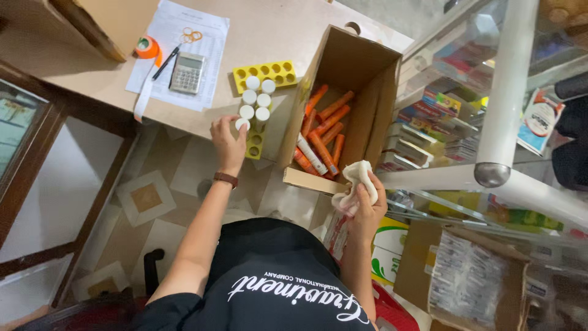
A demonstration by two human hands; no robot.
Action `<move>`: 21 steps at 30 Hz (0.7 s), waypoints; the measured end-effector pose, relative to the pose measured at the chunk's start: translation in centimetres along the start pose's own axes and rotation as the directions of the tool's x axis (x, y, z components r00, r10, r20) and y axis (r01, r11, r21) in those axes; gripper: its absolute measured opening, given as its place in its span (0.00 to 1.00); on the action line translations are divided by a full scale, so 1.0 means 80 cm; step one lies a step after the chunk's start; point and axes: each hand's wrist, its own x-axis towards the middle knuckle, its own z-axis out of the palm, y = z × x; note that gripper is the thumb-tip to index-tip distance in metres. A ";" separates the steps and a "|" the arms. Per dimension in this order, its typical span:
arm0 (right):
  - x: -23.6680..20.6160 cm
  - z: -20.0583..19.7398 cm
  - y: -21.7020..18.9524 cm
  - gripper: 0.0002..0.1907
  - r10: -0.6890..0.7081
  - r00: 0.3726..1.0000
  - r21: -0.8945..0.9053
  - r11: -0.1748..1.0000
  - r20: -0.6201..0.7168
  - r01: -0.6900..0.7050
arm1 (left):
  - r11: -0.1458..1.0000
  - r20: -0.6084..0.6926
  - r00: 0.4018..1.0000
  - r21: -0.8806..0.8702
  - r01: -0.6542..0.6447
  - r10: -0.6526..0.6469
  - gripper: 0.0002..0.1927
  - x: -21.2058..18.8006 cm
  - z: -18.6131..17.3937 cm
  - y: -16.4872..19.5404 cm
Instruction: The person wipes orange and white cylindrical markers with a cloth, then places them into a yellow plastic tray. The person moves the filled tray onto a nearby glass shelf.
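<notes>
My left hand (228, 140) reaches to the yellow rack (264, 72) on the table edge, its fingertips on a white-capped tube (242, 124) at the near end of a double row of such tubes (257, 98). My right hand (366, 205) is closed around a crumpled white cloth (357, 178), held just in front of an open cardboard box (361, 67). Inside the box lie several orange tubes (324, 125) and one white one.
On the beige table (257, 24) lie a calculator (187, 72), a pen, rubber bands and an orange tape roll (147, 47) on a paper sheet. A glass display case (453, 116) with small boxes and a white pole (505, 92) stand at right. More cartons sit below.
</notes>
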 end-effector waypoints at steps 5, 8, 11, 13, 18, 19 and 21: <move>0.017 -0.055 0.001 0.20 -0.022 0.996 0.013 1.000 -0.082 0.023 | 0.969 0.011 0.988 -0.198 -0.149 0.154 0.10 -0.010 0.020 0.141; 0.026 -0.063 0.008 0.20 -0.051 0.994 0.035 0.998 -0.095 0.055 | 0.876 0.127 0.932 -0.402 -0.264 0.340 0.08 -0.011 0.039 0.198; 0.036 -0.063 0.016 0.19 -0.027 0.989 0.045 0.998 -0.146 0.034 | 0.819 0.299 0.802 -0.446 -0.362 0.517 0.07 0.004 0.092 0.230; 0.037 -0.064 0.018 0.19 -0.033 0.988 0.059 0.997 -0.150 0.042 | 0.810 0.400 0.719 -0.428 -0.401 0.568 0.05 0.015 0.141 0.242; 0.037 -0.069 0.015 0.20 -0.007 0.986 0.100 0.995 -0.169 0.024 | 0.771 0.955 0.292 0.142 -0.621 0.059 0.13 0.017 0.266 0.243; 0.036 -0.072 0.014 0.20 -0.014 0.985 0.100 0.994 -0.174 0.032 | 0.734 0.971 0.226 0.206 -0.647 -0.074 0.16 0.013 0.287 0.239; 0.037 -0.074 0.010 0.20 -0.018 0.982 0.100 0.994 -0.189 0.038 | 0.744 0.945 0.243 0.322 -0.585 -0.218 0.18 0.010 0.321 0.224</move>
